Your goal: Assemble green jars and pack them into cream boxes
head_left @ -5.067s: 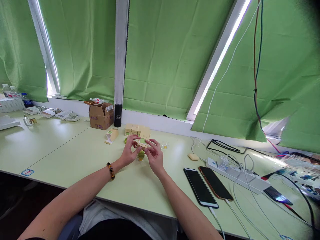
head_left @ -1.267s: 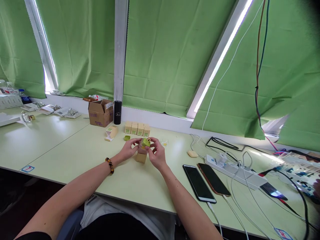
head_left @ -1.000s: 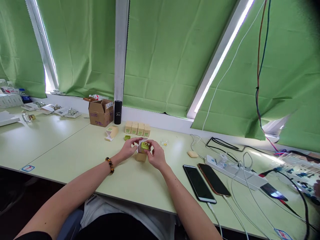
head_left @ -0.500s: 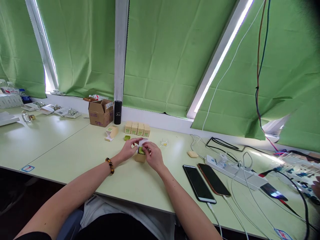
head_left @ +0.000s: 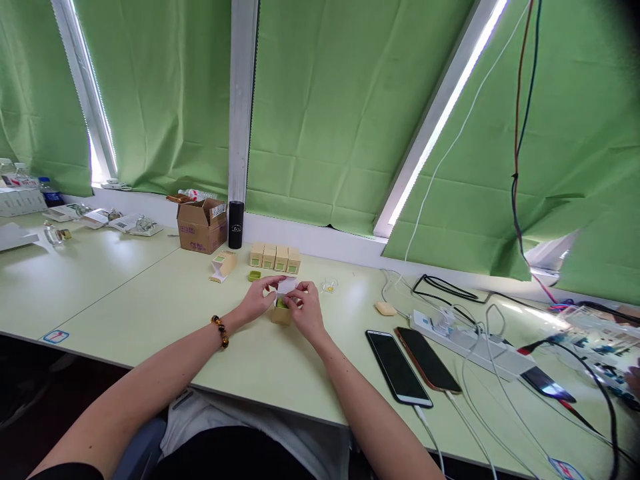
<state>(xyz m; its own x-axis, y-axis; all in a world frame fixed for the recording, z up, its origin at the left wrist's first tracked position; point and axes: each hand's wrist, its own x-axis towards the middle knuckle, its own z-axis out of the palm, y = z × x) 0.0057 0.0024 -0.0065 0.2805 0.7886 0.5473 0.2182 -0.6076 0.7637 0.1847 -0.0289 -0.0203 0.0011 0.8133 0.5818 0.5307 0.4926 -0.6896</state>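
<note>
A small kraft cardboard box stands upright on the table in front of me, its white-lined lid flap raised. Down in its mouth sits a green object, partly covered by my fingers. My left hand is at the box's left side, fingers curled around the flap's edge. From the right, my right hand has thumb and fingers pinched at the opening, by the flap and box edge. A small open green container lies just behind my left hand.
Behind are several small kraft boxes, an opened kraft box, a larger carton and a black cylinder. A clear piece lies right of my hands. Further right are phones, a power strip and cables.
The green object has gone lower into the small box. My right hand's fingers have shifted slightly up toward the flap; my left hand stays nearly in place.
</note>
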